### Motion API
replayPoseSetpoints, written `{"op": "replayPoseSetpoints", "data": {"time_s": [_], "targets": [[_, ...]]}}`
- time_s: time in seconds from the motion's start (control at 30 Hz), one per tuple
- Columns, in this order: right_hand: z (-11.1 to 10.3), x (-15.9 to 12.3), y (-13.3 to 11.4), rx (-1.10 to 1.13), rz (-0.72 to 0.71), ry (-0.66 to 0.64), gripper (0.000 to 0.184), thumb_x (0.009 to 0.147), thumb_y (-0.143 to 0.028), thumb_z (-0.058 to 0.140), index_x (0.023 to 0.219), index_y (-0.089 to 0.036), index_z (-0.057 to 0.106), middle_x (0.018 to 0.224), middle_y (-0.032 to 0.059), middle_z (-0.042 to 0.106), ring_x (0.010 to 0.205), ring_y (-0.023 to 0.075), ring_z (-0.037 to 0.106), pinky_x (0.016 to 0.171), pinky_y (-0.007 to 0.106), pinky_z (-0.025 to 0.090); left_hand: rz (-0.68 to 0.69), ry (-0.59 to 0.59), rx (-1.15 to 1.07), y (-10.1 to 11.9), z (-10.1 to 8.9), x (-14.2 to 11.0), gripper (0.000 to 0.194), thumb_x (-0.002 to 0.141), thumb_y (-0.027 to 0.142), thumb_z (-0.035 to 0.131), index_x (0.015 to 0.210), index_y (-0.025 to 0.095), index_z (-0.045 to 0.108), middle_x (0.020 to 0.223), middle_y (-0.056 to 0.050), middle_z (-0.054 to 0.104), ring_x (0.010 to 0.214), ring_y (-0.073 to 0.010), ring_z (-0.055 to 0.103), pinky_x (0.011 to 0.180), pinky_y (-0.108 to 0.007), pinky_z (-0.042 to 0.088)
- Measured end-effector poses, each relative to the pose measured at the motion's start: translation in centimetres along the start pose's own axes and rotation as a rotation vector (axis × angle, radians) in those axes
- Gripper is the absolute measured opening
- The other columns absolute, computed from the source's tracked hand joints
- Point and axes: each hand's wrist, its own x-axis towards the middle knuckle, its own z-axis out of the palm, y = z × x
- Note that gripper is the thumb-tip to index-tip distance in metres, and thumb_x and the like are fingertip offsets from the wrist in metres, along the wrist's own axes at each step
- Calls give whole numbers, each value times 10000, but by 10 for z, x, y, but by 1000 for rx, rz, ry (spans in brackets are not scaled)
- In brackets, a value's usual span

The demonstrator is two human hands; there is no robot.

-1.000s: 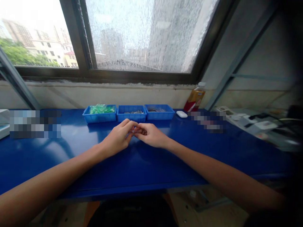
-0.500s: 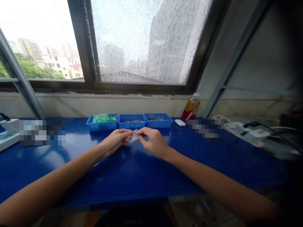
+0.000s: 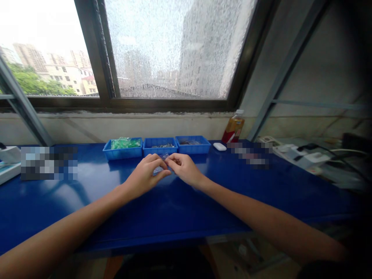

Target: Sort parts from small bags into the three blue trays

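Note:
Over the blue table, a small clear plastic bag [image 3: 165, 156] is between my two hands. My right hand [image 3: 186, 167] pinches it with thumb and fingertips. My left hand [image 3: 147, 172] curls round its left side, fingers bent over the top and thumb below, with some clear plastic showing in the gap. Both hands nearly meet at the fingertips. Whatever lies inside the bag is too small and covered to make out. Just beyond the hands stands the middle blue bin [image 3: 161, 145], holding small metal-looking parts.
The left blue bin [image 3: 108, 153] holds green items in clear plastic; the right blue bin [image 3: 193, 148] holds thin dark pieces. A white case [image 3: 219, 147] and a bottle of amber liquid [image 3: 233, 128] stand right of them. Plugs and cables [image 3: 316, 159] lie far right. A window rises behind.
My left hand has turned and its fingers now arch over the bag, with the thumb lower and further right. My right hand still pinches the bag. The view has shifted slightly.

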Motion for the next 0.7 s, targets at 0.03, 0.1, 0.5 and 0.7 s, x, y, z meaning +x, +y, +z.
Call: {"op": "replayPoseSetpoints", "data": {"time_s": [0.03, 0.1, 0.5, 0.7], "targets": [[-1, -1, -1, -116, -92, 18, 177, 806, -287, 507, 746, -158, 612, 584, -10, 558, 502, 89, 456, 507, 222, 349, -114, -30, -77, 0, 0, 1, 322, 855, 420, 449, 785, 156, 620, 797, -57, 601, 793, -181, 535, 753, -329, 414], [-5, -4, -3, -310, -264, 25, 171, 823, -233, 485, 851, -174, 643, 663, 8, 611, 539, 95, 481, 548, 228, 368, -374, -67, -298, -1, -2, 2, 486, 893, 479, 283, 801, 139, 617, 766, -62, 607, 737, -172, 547, 693, -319, 420], [0, -3, -6, -99, -241, -5, 133, 784, -194, 510, 845, -147, 619, 762, 34, 634, 657, 114, 568, 611, 240, 464, -142, 73, -8, -13, -9, 5, 188, 849, 303, 488, 856, 160, 610, 785, -24, 640, 721, -137, 568, 655, -254, 412], [-38, 24, 4, -633, -526, 219, 195, 839, -169, 430, 934, -170, 601, 845, 64, 613, 784, 164, 559, 757, 298, 442, -157, 18, 286, -34, -5, 4, 254, 833, 361, 500, 944, 170, 624, 879, -61, 662, 828, -202, 594, 764, -331, 450]]}}
